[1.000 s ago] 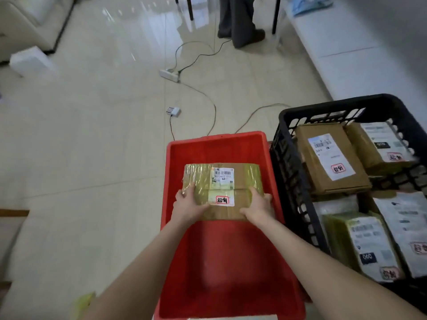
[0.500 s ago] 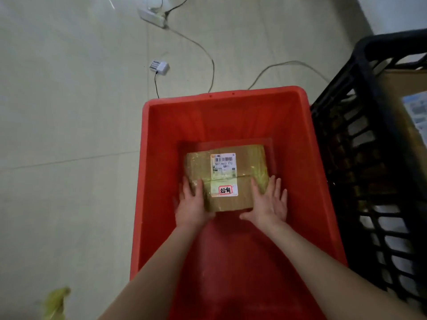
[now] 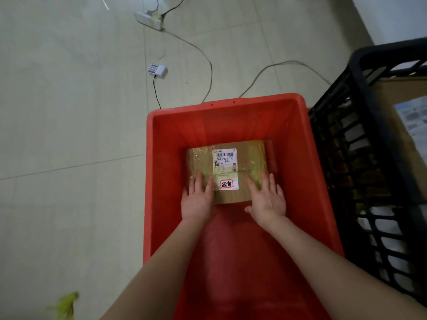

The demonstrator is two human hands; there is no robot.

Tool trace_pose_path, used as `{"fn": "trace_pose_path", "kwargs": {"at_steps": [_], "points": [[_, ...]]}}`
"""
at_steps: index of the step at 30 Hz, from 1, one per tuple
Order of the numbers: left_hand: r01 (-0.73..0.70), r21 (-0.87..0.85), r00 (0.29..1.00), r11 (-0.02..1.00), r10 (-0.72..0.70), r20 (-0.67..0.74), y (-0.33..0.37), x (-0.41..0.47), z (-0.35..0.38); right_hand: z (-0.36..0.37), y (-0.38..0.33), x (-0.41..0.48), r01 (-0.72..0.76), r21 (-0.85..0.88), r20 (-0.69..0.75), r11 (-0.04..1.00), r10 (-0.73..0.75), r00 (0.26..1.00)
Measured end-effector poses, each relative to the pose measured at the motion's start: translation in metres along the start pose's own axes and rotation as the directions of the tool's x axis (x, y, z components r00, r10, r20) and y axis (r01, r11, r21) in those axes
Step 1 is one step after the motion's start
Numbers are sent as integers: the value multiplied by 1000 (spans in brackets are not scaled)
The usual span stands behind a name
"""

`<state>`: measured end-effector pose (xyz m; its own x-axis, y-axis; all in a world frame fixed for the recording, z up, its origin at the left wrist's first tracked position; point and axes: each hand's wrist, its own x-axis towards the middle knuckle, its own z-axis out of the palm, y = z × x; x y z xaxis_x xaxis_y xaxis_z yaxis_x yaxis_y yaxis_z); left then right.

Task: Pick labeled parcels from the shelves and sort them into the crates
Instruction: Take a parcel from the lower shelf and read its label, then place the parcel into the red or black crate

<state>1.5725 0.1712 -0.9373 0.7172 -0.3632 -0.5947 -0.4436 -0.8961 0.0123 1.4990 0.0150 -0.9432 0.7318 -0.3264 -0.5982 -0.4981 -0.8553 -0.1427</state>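
A brown taped parcel [image 3: 240,162] with a white barcode label and a red-circled sticker lies flat on the floor of the red crate [image 3: 298,158]. My left hand [image 3: 196,199] rests with straight fingers on the parcel's near left corner. My right hand [image 3: 268,199] lies flat with spread fingers at its near right corner. Neither hand grips the parcel. Both forearms reach down into the crate from the bottom of the view.
A black slatted crate [image 3: 360,139] holding labeled parcels stands against the red crate's right side. On the tiled floor beyond lie a power strip [image 3: 149,20], a small white charger [image 3: 158,70] and cables. A yellow-green scrap [image 3: 65,304] lies at bottom left.
The parcel went from being held above the red crate down onto its floor. Both hands let go of it and now lie flat with straight fingers. The camera tilted down and closer.
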Motion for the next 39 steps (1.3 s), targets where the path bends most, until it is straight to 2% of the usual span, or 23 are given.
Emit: {"fn": "trace_pose_path", "kwargs": {"at_steps": [4, 11, 18, 23, 29, 33, 39], "points": [[-80, 76, 996, 994, 82, -17, 11, -38, -32, -31, -6, -44, -6, 45, -10, 999, 6, 1000], [-228, 153, 967, 962, 242, -81, 45, -116, -121, -112, -11, -140, -33, 144, -115, 989, 50, 992], [-443, 258, 862, 859, 487, -143, 115, -205, -199, -175, 27, -250, -180, 268, -277, 946, 255, 926], [-577, 354, 745, 737, 652, -142, 180, -267, -224, -192, 77, -341, -319, 342, -336, 884, 433, 836], [-703, 480, 550, 525, 829, -102, 280, -351, -236, -190, 152, -459, -450, 455, -376, 769, 623, 685], [-769, 508, 413, 388, 908, -68, 345, -422, -222, -179, 200, -541, -523, 507, -392, 686, 723, 568], [-803, 551, 248, 228, 968, -39, 427, -540, -177, -143, 264, -664, -580, 555, -405, 596, 803, 437]]}}
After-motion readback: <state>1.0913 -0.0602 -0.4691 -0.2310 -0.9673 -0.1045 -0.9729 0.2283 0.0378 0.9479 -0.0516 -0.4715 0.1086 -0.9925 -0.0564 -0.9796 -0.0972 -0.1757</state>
